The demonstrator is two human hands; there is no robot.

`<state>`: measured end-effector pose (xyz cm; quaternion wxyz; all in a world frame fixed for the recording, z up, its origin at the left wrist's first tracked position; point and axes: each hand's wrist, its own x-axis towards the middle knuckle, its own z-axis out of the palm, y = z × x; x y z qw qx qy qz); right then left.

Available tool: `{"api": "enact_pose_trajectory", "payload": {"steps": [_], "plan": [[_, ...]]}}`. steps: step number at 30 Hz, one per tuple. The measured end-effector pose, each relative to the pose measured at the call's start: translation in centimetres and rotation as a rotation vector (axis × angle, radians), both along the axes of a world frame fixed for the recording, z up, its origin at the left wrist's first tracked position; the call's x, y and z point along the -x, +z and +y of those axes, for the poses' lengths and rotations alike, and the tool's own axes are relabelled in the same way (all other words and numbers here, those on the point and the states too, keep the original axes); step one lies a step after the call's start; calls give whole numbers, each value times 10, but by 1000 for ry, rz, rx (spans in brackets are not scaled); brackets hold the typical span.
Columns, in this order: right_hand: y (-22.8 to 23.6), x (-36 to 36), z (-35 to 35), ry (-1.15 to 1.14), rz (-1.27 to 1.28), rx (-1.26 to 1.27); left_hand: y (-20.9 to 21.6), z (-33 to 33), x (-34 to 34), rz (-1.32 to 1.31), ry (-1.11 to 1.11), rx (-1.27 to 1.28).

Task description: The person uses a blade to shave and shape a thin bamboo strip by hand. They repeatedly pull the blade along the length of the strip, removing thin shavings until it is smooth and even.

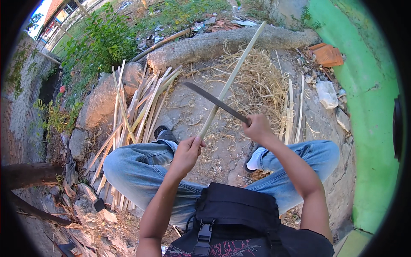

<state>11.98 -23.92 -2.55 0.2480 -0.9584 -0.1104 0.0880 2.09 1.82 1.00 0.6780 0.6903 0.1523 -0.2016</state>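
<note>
Black bag (237, 205), pale strip (232, 78) in left hand (186, 154).

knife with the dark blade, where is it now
In the head view, the knife is in the right hand, its blade slanting leftward across the pale strip above centre.

Below the crossing of the blade (205, 95) and the pale strip (233, 80), a gap opens between the left hand (188, 154) and the right hand (260, 130), back toward the black bag (237, 205). Left of the pale strip, a hand could pass beneath the blade's tip as far as the loose strips (139, 103). Curly shavings (263, 81) clutter the right front, a concrete ledge (205, 50) bars the far side, and the green wall (368, 85) closes the right
</note>
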Motion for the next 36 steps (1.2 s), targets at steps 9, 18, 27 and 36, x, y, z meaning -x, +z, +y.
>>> {"api": "enact_pose_trajectory", "payload": {"steps": [9,18,27,36], "plan": [[3,-33,-15,-296,38,-152,10,2,0,71,-4,78],[-24,-81,-72,-526,75,-160,13,-2,7,157,-126,155],[67,-21,7,-432,503,-1450,42,-16,-4,140,-263,119],[47,-64,-49,-547,249,-1598,53,-22,14,-29,-517,-129]]}}
